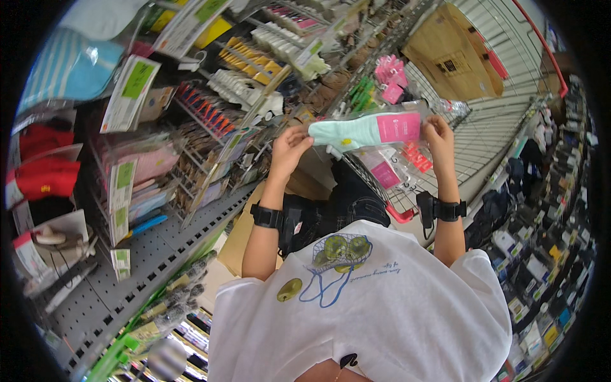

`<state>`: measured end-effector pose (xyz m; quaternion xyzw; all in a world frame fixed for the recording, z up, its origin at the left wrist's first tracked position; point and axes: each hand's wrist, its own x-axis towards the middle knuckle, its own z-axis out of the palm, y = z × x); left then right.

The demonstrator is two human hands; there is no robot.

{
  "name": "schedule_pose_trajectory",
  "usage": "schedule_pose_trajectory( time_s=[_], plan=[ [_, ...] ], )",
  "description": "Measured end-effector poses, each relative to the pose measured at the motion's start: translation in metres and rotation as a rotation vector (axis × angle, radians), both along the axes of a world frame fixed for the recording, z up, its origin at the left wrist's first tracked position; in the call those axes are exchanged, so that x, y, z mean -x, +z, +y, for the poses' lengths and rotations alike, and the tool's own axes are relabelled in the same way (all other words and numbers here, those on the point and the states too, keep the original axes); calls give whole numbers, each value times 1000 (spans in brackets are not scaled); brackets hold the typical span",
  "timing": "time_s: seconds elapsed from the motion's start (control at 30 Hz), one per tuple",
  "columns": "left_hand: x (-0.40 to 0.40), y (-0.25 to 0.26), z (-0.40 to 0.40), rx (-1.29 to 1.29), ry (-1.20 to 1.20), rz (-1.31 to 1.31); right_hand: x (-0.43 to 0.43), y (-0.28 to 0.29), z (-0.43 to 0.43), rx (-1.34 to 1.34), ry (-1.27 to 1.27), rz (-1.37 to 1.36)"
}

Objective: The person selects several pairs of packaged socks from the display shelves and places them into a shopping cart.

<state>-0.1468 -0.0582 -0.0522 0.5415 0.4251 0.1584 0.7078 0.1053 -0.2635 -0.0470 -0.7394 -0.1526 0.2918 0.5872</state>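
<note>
A packet of mint-green socks [351,132] with a pink label, in a clear plastic sleeve, is stretched between my two hands. My left hand [291,148] pinches the end where the mint fabric shows. At the pink-label end, my right hand [438,133] grips the sleeve's edge. The packet lies flat and level above a wire shopping cart [470,143]. Inside the cart are a pink-tagged packet [391,79], a packet with a pink card [384,174] and a large brown paper bag [446,57].
Display hooks on the left carry packaged goods, among them white packets [243,90] and red socks [47,176]. Green-and-white price tags [131,90] jut out in front. Below runs a perforated grey metal shelf [143,262]. More packaged goods [530,267] hang along the right side.
</note>
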Motion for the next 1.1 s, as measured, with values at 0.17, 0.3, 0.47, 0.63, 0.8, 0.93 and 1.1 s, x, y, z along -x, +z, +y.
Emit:
schedule_pose_trajectory(
  time_s=[0.17,0.3,0.47,0.63,0.8,0.93,1.1],
  plan=[
    [-52,-13,3,-176,-210,51,16,-34,-73,327,162,-52],
    [-78,-44,-4,-256,-366,68,47,-87,-113,376,167,147],
    [-85,-64,-14,-262,-470,182,72,-115,-118,447,175,368],
    [-74,-54,-16,-196,-418,163,88,-158,-120,534,210,476],
    [-49,-56,-9,-121,-317,184,78,-166,-127,610,396,524],
    [-29,-39,-3,-14,-225,186,43,-149,-129,788,465,353],
    [8,-14,2,115,-58,162,11,-103,-87,667,318,-337]
  ],
)
